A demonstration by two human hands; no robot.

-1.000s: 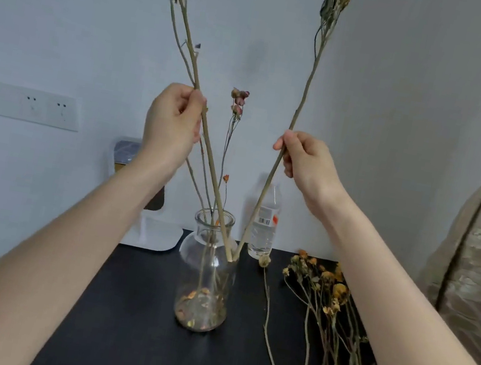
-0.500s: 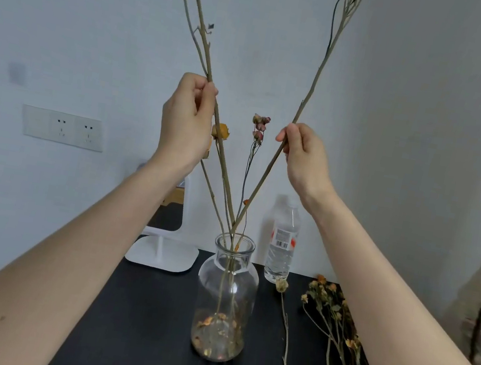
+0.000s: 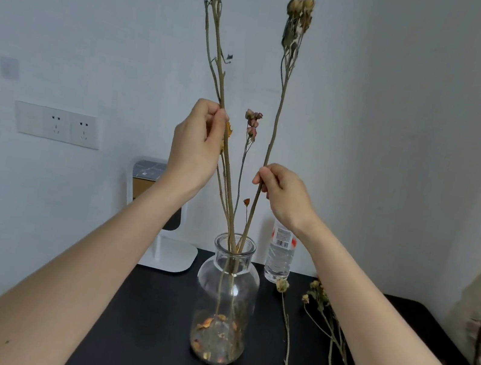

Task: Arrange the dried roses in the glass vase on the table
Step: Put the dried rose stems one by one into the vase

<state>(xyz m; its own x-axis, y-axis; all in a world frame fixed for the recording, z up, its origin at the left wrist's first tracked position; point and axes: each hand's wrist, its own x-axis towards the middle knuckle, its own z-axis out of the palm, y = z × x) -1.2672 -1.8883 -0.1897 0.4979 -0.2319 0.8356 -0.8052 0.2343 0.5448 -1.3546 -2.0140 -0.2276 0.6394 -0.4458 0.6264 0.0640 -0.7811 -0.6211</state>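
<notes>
Placement is in hand: the left hand (image 3: 198, 143) pinches a leafy dried rose stem (image 3: 218, 60) and the right hand (image 3: 285, 193) a bud-topped stem (image 3: 278, 109), both feet inside the glass vase (image 3: 227, 291) on the black table (image 3: 145, 325), so settling and releasing them seems next.

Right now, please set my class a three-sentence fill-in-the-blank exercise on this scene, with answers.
The left hand and right hand pinch two long dried rose stems; the ____ hand is higher.
The clear glass vase holding them stands on a ____ table.
Loose dried flower stems lie on the table, to the vase's ____.
Answers: left; black; right.
</notes>
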